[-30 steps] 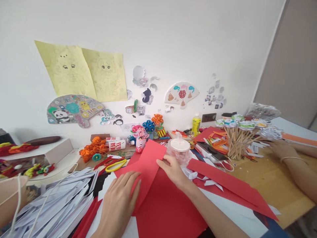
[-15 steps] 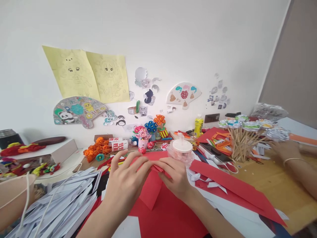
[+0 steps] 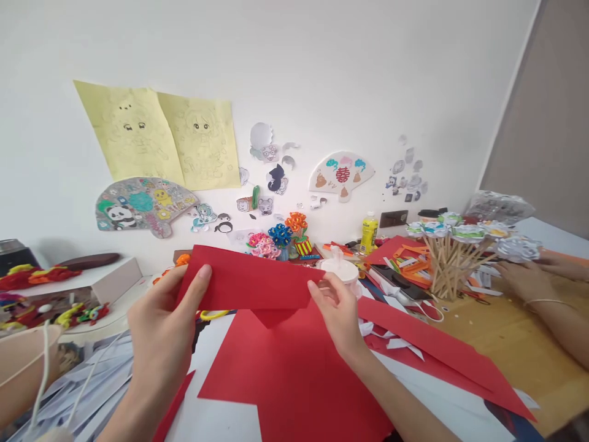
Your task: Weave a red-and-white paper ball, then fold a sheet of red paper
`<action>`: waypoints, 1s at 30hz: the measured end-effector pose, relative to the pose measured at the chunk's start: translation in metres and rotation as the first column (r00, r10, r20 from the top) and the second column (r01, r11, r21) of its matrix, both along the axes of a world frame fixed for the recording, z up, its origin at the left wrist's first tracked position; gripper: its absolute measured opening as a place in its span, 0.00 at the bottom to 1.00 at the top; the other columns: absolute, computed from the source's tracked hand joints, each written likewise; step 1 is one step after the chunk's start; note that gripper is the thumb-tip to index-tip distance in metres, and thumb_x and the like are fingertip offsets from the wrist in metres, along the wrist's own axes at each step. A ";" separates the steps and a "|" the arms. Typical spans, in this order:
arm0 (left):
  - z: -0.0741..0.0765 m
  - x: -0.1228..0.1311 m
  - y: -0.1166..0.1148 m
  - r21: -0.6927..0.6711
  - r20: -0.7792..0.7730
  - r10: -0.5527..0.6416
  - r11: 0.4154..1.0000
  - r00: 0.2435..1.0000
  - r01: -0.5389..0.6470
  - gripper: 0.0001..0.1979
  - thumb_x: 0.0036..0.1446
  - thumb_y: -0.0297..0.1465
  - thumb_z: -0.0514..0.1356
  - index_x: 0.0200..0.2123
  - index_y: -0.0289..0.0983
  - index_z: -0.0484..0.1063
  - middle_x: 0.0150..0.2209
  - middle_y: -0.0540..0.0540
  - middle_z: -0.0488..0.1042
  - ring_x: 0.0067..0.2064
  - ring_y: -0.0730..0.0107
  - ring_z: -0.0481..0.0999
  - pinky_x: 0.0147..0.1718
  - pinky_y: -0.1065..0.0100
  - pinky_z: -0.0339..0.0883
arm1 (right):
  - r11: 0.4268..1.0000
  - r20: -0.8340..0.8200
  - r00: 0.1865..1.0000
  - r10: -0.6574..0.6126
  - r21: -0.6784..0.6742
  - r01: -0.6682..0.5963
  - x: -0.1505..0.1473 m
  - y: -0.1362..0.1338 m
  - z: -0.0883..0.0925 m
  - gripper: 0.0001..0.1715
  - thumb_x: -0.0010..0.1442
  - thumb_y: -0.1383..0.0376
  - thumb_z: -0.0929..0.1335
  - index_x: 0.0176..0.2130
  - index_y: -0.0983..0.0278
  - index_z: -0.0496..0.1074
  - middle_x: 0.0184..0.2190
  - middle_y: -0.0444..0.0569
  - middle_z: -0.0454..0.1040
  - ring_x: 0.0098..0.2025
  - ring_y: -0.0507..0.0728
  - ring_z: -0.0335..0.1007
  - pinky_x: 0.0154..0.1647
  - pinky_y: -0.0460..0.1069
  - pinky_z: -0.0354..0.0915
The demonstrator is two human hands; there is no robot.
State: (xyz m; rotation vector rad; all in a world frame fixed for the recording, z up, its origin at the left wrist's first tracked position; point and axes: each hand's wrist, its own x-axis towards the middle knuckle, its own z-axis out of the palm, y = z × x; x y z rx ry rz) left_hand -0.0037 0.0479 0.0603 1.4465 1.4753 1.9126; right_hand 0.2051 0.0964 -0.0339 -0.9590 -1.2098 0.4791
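A folded red paper (image 3: pixel 251 285) is lifted off the table and stretched between both hands. My left hand (image 3: pixel 161 328) pinches its left end, thumb on the front. My right hand (image 3: pixel 338 310) pinches its right end. Under it a larger red sheet (image 3: pixel 299 380) lies flat on the table. A white-lidded plastic cup (image 3: pixel 340 270) stands just behind my right hand.
White paper strips (image 3: pixel 87 393) pile up at the left. Another person's hands (image 3: pixel 527 276) rest at the right near a bundle of sticks with paper flowers (image 3: pixel 453 255). A yellow bottle (image 3: pixel 369 232), small flower pots (image 3: pixel 288 236) and red sheets (image 3: pixel 437 350) crowd the table.
The red paper was being pressed and folded on the table. Both hands have since lifted it and drawn apart, holding it by its two ends.
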 end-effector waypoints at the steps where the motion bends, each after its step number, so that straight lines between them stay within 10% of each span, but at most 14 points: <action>1: -0.002 -0.001 0.003 -0.028 0.087 -0.062 0.998 0.994 0.064 0.16 0.48 0.45 0.65 0.38 0.43 0.77 0.35 0.53 0.79 0.36 0.63 0.77 0.28 0.70 0.71 | 0.998 -0.082 0.996 0.046 -0.045 -0.049 -0.001 0.001 0.001 0.19 0.56 0.51 0.69 0.40 0.63 0.71 0.36 0.51 0.74 0.38 0.58 0.70 0.39 0.50 0.68; 7: -0.021 -0.008 0.023 -0.167 0.372 -0.169 0.955 0.913 0.245 0.18 0.45 0.41 0.68 0.39 0.38 0.77 0.34 0.49 0.80 0.32 0.66 0.78 0.24 0.73 0.71 | 0.866 -0.364 0.831 0.420 -0.113 -0.487 -0.005 0.001 0.004 0.22 0.52 0.48 0.72 0.35 0.64 0.72 0.34 0.50 0.76 0.38 0.60 0.72 0.40 0.52 0.68; 14: -0.021 -0.020 0.026 -0.365 0.348 -0.303 0.828 0.887 0.426 0.14 0.44 0.38 0.68 0.33 0.37 0.77 0.32 0.46 0.80 0.30 0.66 0.79 0.24 0.72 0.73 | 0.697 -0.561 0.672 0.484 -0.217 -0.684 0.002 -0.008 0.017 0.21 0.47 0.50 0.73 0.33 0.63 0.73 0.30 0.48 0.78 0.33 0.60 0.75 0.34 0.51 0.68; 19: -0.035 -0.039 0.040 -0.557 -0.077 -0.270 0.810 0.960 0.183 0.25 0.48 0.46 0.62 0.46 0.39 0.72 0.34 0.42 0.80 0.34 0.55 0.81 0.30 0.60 0.74 | 0.704 -0.266 0.825 0.499 -0.431 -0.565 0.005 -0.001 0.007 0.20 0.48 0.50 0.72 0.26 0.64 0.70 0.24 0.45 0.74 0.28 0.55 0.71 0.29 0.49 0.64; 23: -0.050 -0.047 0.053 -0.340 -0.688 -0.141 0.929 0.712 -0.144 0.28 0.48 0.39 0.60 0.52 0.34 0.68 0.50 0.32 0.75 0.51 0.41 0.73 0.48 0.47 0.65 | 0.736 -0.121 0.854 0.506 -0.455 -0.501 0.006 0.008 -0.005 0.21 0.46 0.53 0.73 0.19 0.64 0.64 0.17 0.39 0.64 0.23 0.51 0.60 0.23 0.46 0.54; 30: -0.057 -0.005 0.040 -0.333 -0.720 -0.369 0.927 0.588 0.173 0.15 0.59 0.37 0.52 0.45 0.41 0.72 0.47 0.44 0.77 0.49 0.57 0.74 0.48 0.57 0.63 | 0.709 0.021 0.791 0.611 -0.458 -0.536 0.002 0.000 -0.002 0.25 0.50 0.51 0.71 0.19 0.62 0.56 0.19 0.38 0.54 0.23 0.49 0.49 0.23 0.46 0.46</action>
